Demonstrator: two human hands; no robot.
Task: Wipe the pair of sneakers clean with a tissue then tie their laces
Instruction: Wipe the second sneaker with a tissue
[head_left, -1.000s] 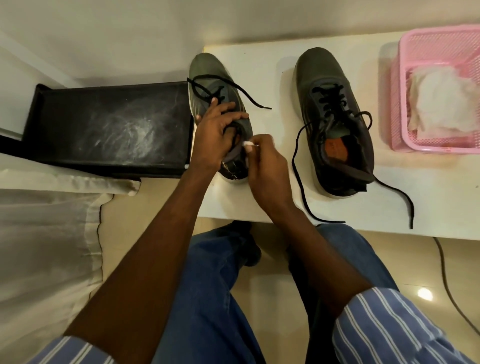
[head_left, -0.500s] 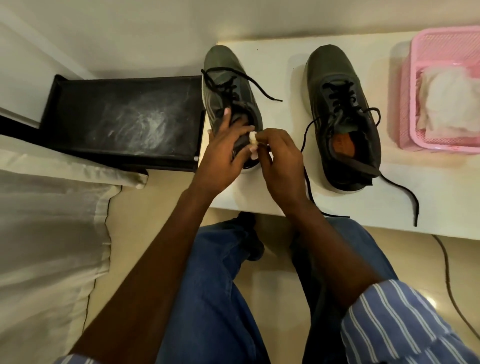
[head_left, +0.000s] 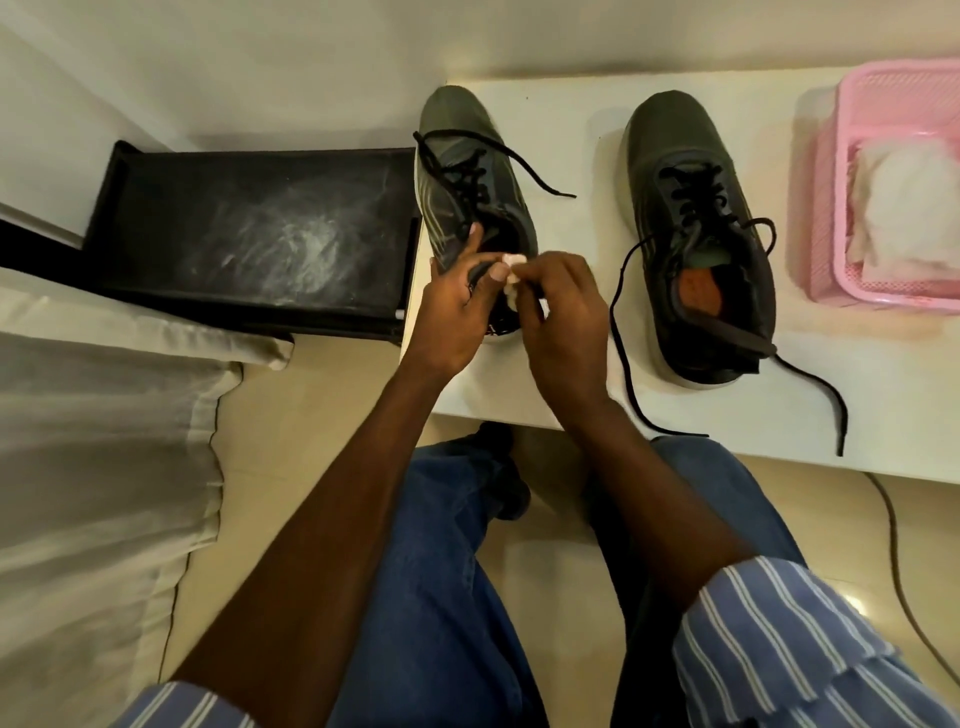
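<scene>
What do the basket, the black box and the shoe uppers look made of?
Basket: pink plastic, going by its moulded open lattice walls. Black box: looks hard and smooth, plastic or coated board, with pale scuffs on its top. Shoe uppers: dark grey matte fabric or synthetic, with woven black laces.

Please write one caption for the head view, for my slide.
Left hand steadies left sneaker while right hand wipes its heel with tissue; laces untied.

At upper left of the frame, the black box (head_left: 260, 234) is showing a scuffed, dusty top; the pink plastic basket (head_left: 904, 104) at upper right is looking meshed, the white table (head_left: 571, 130) smooth.
</scene>
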